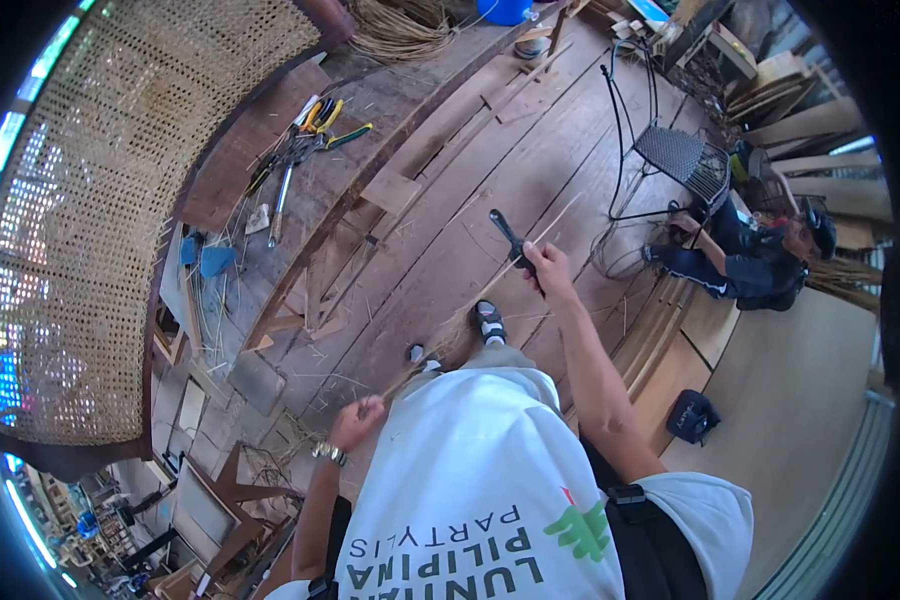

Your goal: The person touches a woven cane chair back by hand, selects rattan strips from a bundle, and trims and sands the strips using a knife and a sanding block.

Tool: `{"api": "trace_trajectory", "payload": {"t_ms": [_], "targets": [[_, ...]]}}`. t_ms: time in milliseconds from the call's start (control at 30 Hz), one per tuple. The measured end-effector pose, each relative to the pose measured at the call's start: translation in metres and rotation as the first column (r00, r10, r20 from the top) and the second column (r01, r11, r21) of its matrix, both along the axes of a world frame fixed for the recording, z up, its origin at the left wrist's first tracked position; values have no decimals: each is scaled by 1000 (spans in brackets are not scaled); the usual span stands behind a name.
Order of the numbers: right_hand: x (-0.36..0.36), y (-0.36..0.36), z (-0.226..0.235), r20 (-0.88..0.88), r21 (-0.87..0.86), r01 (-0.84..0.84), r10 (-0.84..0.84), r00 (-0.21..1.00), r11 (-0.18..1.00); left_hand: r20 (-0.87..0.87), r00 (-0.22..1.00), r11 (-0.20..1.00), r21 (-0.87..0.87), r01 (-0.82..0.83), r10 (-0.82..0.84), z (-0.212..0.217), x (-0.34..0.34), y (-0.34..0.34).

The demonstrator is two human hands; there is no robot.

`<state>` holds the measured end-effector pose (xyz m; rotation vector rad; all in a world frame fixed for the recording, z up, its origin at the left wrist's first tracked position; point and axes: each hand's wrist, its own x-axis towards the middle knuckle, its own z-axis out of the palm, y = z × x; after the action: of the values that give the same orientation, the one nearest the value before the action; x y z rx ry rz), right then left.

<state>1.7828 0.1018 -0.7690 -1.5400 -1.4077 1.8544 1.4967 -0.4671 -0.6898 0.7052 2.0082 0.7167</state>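
Observation:
My right hand is closed around a black hand tool with a rounded end; its exact kind I cannot make out. A thin pale strip, like rattan cane, passes by this tool and sticks out beyond my fingers. The strip slants down across my front toward my left hand, whose fingers are curled closed at its lower end near my waist. A watch is on my left wrist. To the left stands a large woven cane panel with a dark wooden frame.
Pliers and other hand tools lie on a wooden surface at the left. A long curved wooden rail crosses there. At the right, a seated person works by a black metal chair. A dark pouch rests on a board.

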Motion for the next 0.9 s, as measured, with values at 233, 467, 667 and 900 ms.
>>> {"api": "trace_trajectory", "payload": {"t_ms": [233, 467, 667, 900], "targets": [[-107, -156, 24, 21, -28, -306, 306, 952, 952, 16, 985, 976, 135, -172, 172, 3, -17, 150], [-140, -197, 34, 50, 86, -387, 384, 922, 918, 66, 973, 974, 37, -225, 223, -9, 13, 213], [-99, -79, 21, 152, 26, -125, 120, 981, 992, 47, 993, 974, 198, -112, 104, 52, 5, 153], [-40, 154, 63, 146, 227, -107, 74, 986, 968, -98, 990, 953, -276, -125, 101, -8, -62, -180]]}}
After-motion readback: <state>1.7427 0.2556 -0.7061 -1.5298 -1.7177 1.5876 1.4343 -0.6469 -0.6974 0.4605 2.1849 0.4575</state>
